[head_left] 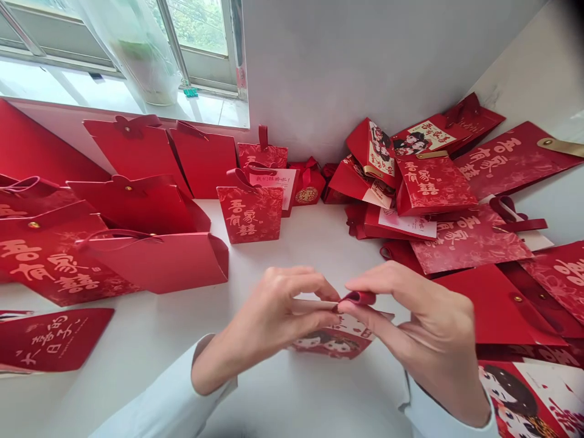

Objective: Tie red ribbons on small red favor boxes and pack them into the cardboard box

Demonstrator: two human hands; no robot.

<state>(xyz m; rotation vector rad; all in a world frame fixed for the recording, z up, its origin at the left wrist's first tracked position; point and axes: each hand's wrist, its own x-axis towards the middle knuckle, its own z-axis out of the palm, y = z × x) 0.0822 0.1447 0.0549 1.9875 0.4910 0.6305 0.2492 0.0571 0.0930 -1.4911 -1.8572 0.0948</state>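
A small red-and-white paper gift bag (337, 347) with cartoon faces printed on it stands in front of me. My left hand (278, 316) is closed on its top edge, thumb on the near side and fingers behind. A dark red ribbon (361, 297) loops up from that edge, pinched between the thumb and forefinger of my right hand (429, 316). Both hands' fingertips nearly meet at the top of the bag, and they hide where the ribbon joins it. Just beyond stands a small red gift bag (250, 213) with gold characters and a ribbon handle.
Several larger red gift bags (159, 261) stand at the left. A heap of red bags (438, 188) lies at the right, reaching the wall. Behind, a window sill (205, 109) holds a plastic-wrapped container (155, 79). Everything rests on a white table (159, 340).
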